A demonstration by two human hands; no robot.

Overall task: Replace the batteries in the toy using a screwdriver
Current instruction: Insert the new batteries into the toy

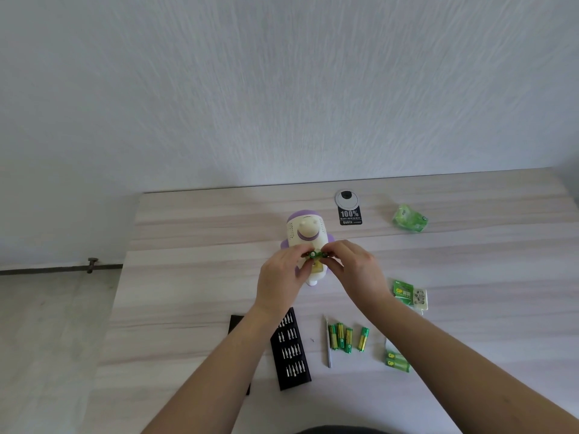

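A white and purple toy (305,231) lies on the table with its battery compartment (317,267) facing up. Just above that compartment, my left hand (283,274) and my right hand (355,269) pinch green batteries (313,254) between their fingertips. Nearer to me, several loose green and gold batteries (346,337) lie in a row. A slim silver screwdriver (328,341) rests just left of them. My left forearm partly covers a black tray of screwdriver bits (291,352).
Two more green batteries (397,361) lie by my right forearm. A green battery card pack (409,294) sits to the right, and crumpled green wrapping (410,218) at the far right. A round cable grommet (346,198) and black sticker (350,216) lie behind the toy. The table's left edge (123,277) is close.
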